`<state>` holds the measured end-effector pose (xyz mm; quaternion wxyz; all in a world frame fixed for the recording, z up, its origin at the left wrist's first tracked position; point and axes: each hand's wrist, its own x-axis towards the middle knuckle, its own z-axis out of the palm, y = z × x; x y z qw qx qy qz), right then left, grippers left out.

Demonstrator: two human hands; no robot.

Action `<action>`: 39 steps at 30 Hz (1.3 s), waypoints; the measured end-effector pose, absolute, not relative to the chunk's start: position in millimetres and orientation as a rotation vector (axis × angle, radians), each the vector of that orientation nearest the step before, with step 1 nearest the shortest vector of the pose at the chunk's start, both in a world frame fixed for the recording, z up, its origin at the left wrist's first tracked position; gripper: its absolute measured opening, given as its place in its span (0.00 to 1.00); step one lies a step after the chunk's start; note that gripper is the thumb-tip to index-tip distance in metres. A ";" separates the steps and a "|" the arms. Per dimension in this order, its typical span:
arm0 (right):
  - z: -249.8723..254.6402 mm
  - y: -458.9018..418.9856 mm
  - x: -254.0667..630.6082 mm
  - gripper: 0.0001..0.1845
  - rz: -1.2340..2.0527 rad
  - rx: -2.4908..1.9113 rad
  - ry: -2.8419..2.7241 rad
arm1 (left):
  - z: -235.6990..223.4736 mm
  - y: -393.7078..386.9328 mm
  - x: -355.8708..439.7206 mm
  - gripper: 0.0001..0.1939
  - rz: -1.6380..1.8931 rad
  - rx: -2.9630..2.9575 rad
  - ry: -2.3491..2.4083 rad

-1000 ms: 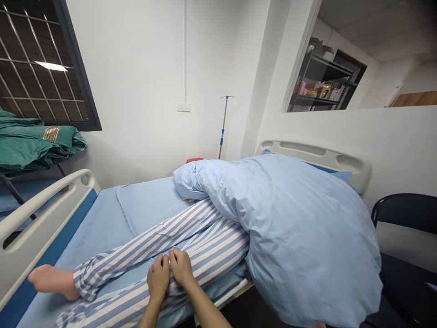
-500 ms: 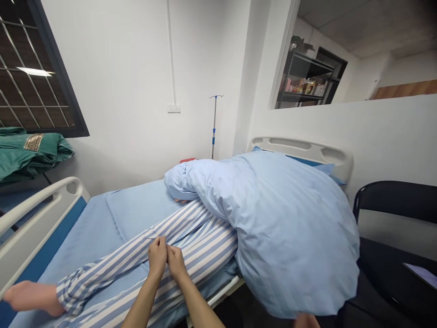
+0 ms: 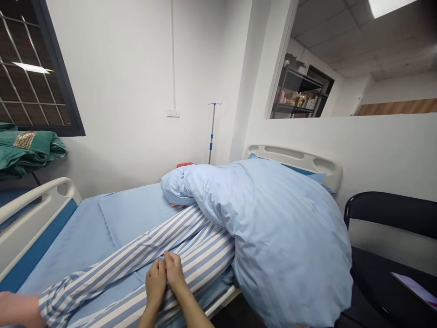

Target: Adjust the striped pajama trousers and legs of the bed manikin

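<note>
My left hand (image 3: 156, 282) and my right hand (image 3: 174, 271) sit side by side, fingertips together, pinching the blue-and-white striped pyjama trouser leg (image 3: 136, 241) of a person lying on the hospital bed. A light blue quilt (image 3: 283, 241) humps over that person's upper body and hides the head and torso. The person's bare foot (image 3: 17, 310) is cut off at the lower left edge. A few fingers of the person's hand (image 3: 177, 206) poke out beneath the quilt, on the blue sheet (image 3: 129, 209).
A white side rail (image 3: 34, 200) runs along the near left of the bed, with a white headboard (image 3: 293, 164) at the far end. An IV pole (image 3: 212, 132) stands behind the bed. A black chair (image 3: 385, 214) holding a tablet (image 3: 413, 289) stands right.
The view has swung and the bed sits further left, with the foot nearly out of frame. My hands have drawn closer together on the trouser leg, which they still pinch.
</note>
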<state>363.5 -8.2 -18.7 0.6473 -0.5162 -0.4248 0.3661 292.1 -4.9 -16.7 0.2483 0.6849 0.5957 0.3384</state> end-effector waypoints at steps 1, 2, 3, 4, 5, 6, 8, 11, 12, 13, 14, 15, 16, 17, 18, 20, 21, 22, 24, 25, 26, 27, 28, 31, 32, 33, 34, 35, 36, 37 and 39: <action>-16.7 -10.1 364.1 0.23 0.804 -1.225 -1.010 | -15.9 -5.3 292.0 0.16 0.917 1.872 1.627; -13.3 -12.2 365.7 0.23 0.764 -1.291 -1.066 | -15.2 -6.0 291.9 0.15 0.902 1.874 1.630; -8.3 -14.3 368.4 0.23 0.705 -1.370 -1.133 | -14.6 -6.9 291.9 0.15 0.879 1.877 1.631; -1.5 -16.4 372.1 0.23 0.630 -1.449 -1.209 | -14.0 -8.0 292.1 0.15 0.852 1.880 1.627; 6.7 -18.2 376.4 0.22 0.546 -1.519 -1.287 | -13.3 -9.1 292.5 0.15 0.822 1.885 1.619; 15.8 -19.6 381.0 0.22 0.464 -1.572 -1.361 | -12.4 -10.4 293.2 0.15 0.794 1.891 1.611; 33.1 -21.2 389.6 0.22 0.340 -1.622 -1.479 | -10.4 -12.7 295.0 0.15 0.745 1.903 1.618; 42.9 -21.9 398.6 0.24 0.269 -1.662 -1.569 | -7.6 -14.9 297.3 0.16 0.710 1.912 1.656; 39.9 -22.3 400.4 0.24 0.259 -1.699 -1.577 | -7.2 -15.2 297.8 0.16 0.710 1.915 1.661; 34.2 -23.1 401.6 0.24 0.247 -1.745 -1.587 | -7.1 -15.3 298.2 0.15 0.713 1.917 1.662; 26.8 -24.1 402.3 0.23 0.228 -1.797 -1.593 | -7.3 -15.3 298.6 0.15 0.717 1.922 1.661; 18.5 -25.2 402.5 0.22 0.201 -1.847 -1.597 | -7.6 -15.3 299.1 0.15 0.719 1.928 1.663; 10.5 -26.3 402.3 0.22 0.171 -1.886 -1.597 | -8.1 -15.2 299.8 0.14 0.717 1.934 1.669; 3.7 -27.2 402.0 0.22 0.143 -1.913 -1.591 | -8.6 -15.1 300.6 0.14 0.711 1.941 1.681; -1.5 -27.8 401.7 0.22 0.123 -1.930 -1.578 | -9.1 -15.0 301.6 0.14 0.703 1.949 1.692; -6.4 -27.9 401.8 0.24 0.114 -1.937 -1.547 | -9.9 -14.9 303.5 0.15 0.682 1.966 1.709; -6.6 -27.7 402.4 0.25 0.123 -1.922 -1.545 | -10.3 -14.7 304.2 0.15 0.671 1.974 1.708; -5.9 -27.5 403.5 0.25 0.138 -1.900 -1.547 | -10.8 -14.4 304.6 0.15 0.665 1.986 1.695; -3.5 -27.1 406.5 0.26 0.183 -1.834 -1.564 | -11.8 -13.3 304.4 0.15 0.666 2.006 1.647; -2.4 -27.1 408.3 0.26 0.214 -1.797 -1.572 | -12.0 -12.5 304.0 0.15 0.672 2.010 1.618; -1.7 -27.0 410.0 0.26 0.248 -1.761 -1.576 | -11.7 -11.3 303.7 0.15 0.683 2.009 1.591; -1.4 -26.7 411.6 0.26 0.284 -1.727 -1.571 | -10.5 -9.8 303.8 0.16 0.701 2.003 1.568; -1.4 -26.1 413.1 0.27 0.319 -1.695 -1.556 | -8.4 -8.1 304.5 0.16 0.725 1.992 1.552; -2.8 -23.1 416.4 0.28 0.429 -1.590 -1.447 | 4.5 -2.2 312.4 0.17 0.842 1.922 1.525; -3.3 -22.0 417.3 0.28 0.462 -1.552 -1.399 | 10.0 -0.5 317.2 0.17 0.898 1.876 1.509; -3.6 -21.0 418.1 0.28 0.489 -1.512 -1.355 | 15.0 0.7 322.6 0.17 0.955 1.821 1.478; -3.8 -20.3 418.6 0.28 0.507 -1.477 -1.317 | 19.0 1.3 328.5 0.17 1.012 1.758 1.439; -3.8 -20.0 419.0 0.27 0.516 -1.445 -1.287 | 21.2 1.2 334.3 0.17 1.064 1.693 1.403; -3.8 -20.0 419.1 0.27 0.515 -1.421 -1.263 | 21.4 0.6 339.7 0.17 1.105 1.634 1.380; -3.8 -20.3 419.0 0.26 0.507 -1.408 -1.242 | 19.3 -0.6 344.3 0.17 1.130 1.588 1.381; -3.9 -21.2 418.4 0.24 0.487 -1.413 -1.195 | 9.7 -3.8 350.6 0.16 1.126 1.572 1.440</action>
